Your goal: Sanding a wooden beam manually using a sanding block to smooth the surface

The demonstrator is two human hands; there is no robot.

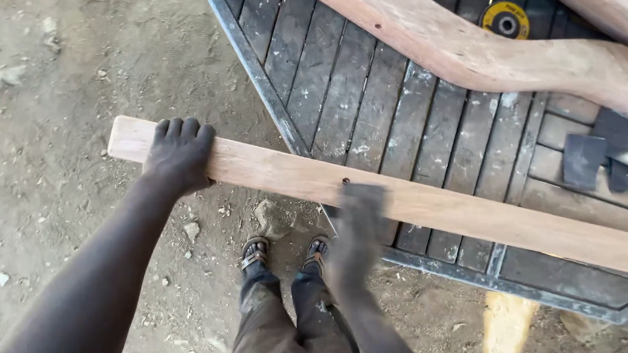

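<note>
The long wooden plank (pixel 428 205) runs across the middle of the frame, from the left side down toward the right edge. Its right part lies on the dark slatted work table (pixel 377 100). Its left end sticks out past the table's metal rim, over the dirt ground (pixel 67 59).

The plank is pale brown, straight and flat, with square edges. A small dark hole sits near its middle.

To do this step well, the stuck-out end should be kept pressed down hard so the plank does not tip or slide while the other hand rubs along it. Long, even strokes along the wood would likely work best.

The left hand (pixel 179 154) lies flat on the plank near its left end, fingers curled over the far edge, pushing down. The right hand (pixel 358 219) is at the plank's middle, but it is very blurry. It may be holding a sanding pad, and I cannot tell how open it is.

A big curved piece of wood (pixel 496 53) lies across the top of the table. A yellow grinding disc (pixel 505 21) peeks out behind it.
</note>
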